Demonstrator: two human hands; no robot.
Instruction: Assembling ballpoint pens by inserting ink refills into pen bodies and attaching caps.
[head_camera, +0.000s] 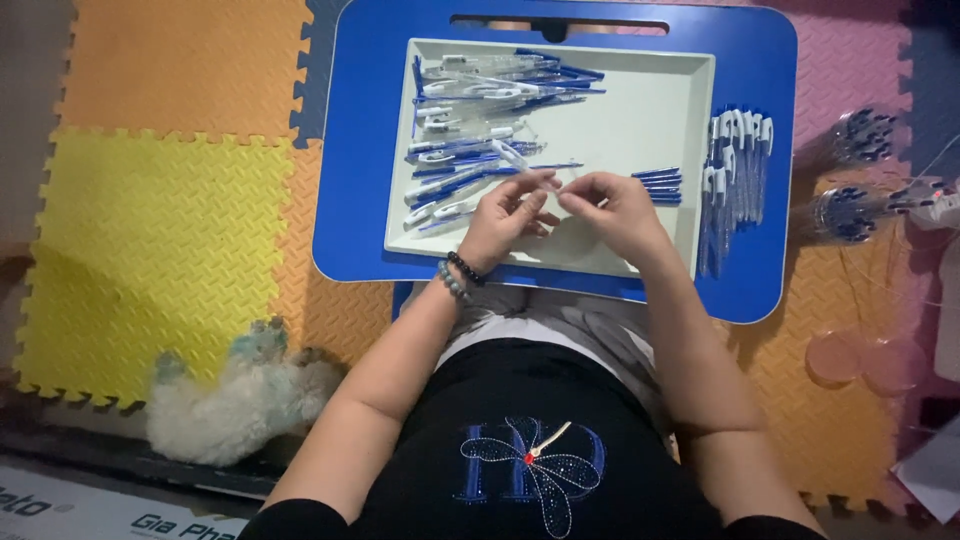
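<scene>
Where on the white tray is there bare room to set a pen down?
The white rectangular tray is bare in its upper right, between the heap of blue-and-white pen parts and its right wall. The left side is crowded; the left hand and right hand cover the bottom middle.

My arms are bare from the short black sleeves down to both hands. On my left wrist sits a beaded bracelet of dark and grey-blue round beads (458, 275). I wear a black top with a blue sparkly butterfly-shaped emblem (531, 468) on the front, and a band of pale grey cloth (540, 320) shows beyond its hem.
</scene>
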